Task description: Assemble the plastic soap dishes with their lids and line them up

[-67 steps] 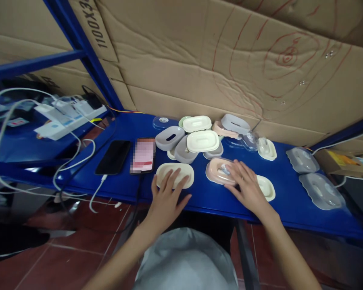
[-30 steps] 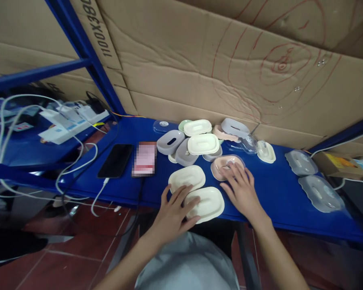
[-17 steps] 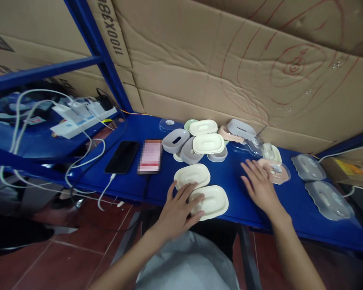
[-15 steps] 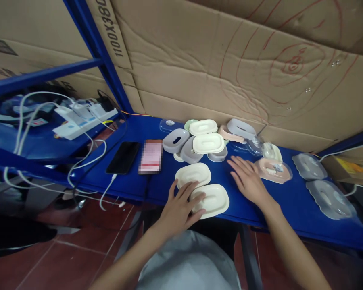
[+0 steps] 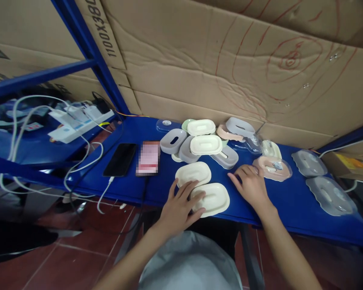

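My left hand (image 5: 178, 206) lies flat with fingers spread, its fingertips on the near cream oval tray (image 5: 214, 198) at the front edge of the blue shelf (image 5: 284, 201). A second cream tray (image 5: 193, 173) sits just behind it. My right hand (image 5: 252, 186) rests on the shelf with loosely bent fingers and holds nothing. It lies between a grey oval tray (image 5: 229, 156) and a pink tray (image 5: 272, 168) with a clear cover. Behind these is a pile of grey, cream and pink trays (image 5: 204, 139).
Two phones (image 5: 120, 159) (image 5: 148, 158) lie left of the pile, with white cables and a power strip (image 5: 78, 121) on the left shelf. Two clear grey covers (image 5: 329, 195) lie at the right. Cardboard (image 5: 230, 60) backs the shelf.
The grey tray has slid out of the pile toward the front right. My right hand drew back slightly and its fingers curled. My left hand stayed on the near cream tray.
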The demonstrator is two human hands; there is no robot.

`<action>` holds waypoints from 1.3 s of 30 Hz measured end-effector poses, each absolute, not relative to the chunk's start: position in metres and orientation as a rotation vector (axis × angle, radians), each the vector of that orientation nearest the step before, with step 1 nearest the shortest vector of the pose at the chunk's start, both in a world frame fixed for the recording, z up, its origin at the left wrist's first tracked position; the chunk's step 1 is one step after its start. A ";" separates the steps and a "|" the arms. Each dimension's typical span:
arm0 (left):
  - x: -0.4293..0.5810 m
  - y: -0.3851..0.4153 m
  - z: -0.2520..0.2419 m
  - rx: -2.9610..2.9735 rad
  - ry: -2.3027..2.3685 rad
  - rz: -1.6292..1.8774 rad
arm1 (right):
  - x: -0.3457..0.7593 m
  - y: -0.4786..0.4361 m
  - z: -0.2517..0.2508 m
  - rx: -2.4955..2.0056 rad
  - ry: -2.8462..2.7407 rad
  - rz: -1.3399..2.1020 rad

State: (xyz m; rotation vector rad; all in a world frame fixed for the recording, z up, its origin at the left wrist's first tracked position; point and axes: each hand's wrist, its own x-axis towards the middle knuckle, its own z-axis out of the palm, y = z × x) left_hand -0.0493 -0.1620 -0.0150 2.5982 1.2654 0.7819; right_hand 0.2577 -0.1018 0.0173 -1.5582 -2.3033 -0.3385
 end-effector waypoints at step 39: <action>-0.049 -0.165 -0.022 2.610 1.287 0.815 | 0.159 0.005 0.024 -0.948 -2.730 -0.273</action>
